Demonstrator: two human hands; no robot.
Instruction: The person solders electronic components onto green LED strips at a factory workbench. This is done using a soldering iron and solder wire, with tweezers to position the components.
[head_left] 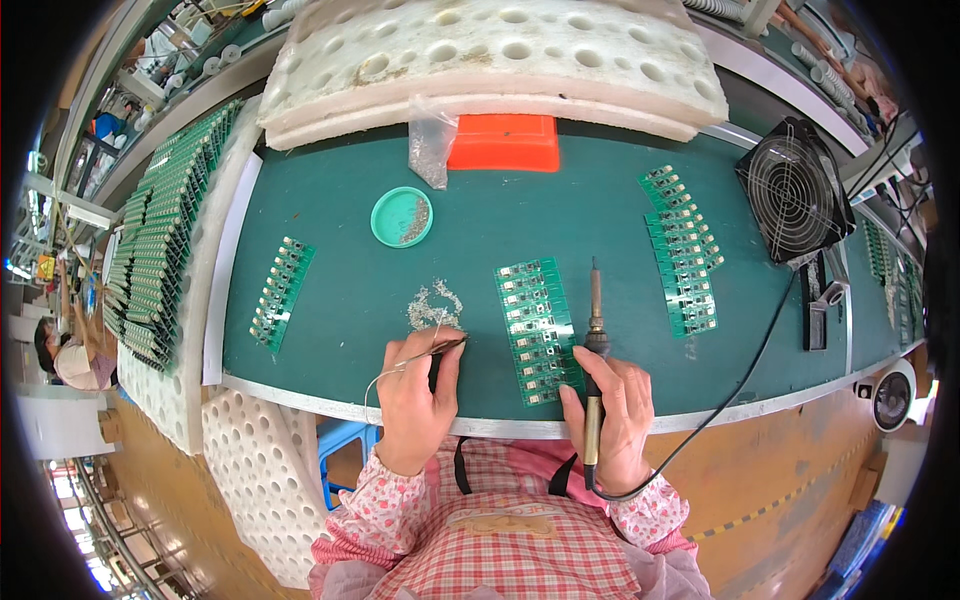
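Observation:
My right hand [618,408] is closed around a soldering iron [593,400], its tip pointing away from me, just right of a green circuit board panel [537,335]. That panel carries rows of small parts, and my right fingertips are near its right edge. My left hand [415,390] is closed on a thin, curved solder wire [388,374]. A slim dark tool [450,345], perhaps tweezers, also shows between its thumb and fingers. Just beyond my left hand lies a loose pile of tiny pale parts [434,303].
Other board panels lie at left [281,294] and right [684,260]. Beyond the pile are a turquoise dish [376,217], a plastic bag [430,145] and a red bin [505,143]. White foam [490,75] spans the back. A black fan [795,190] and the iron's cord [735,405] are right.

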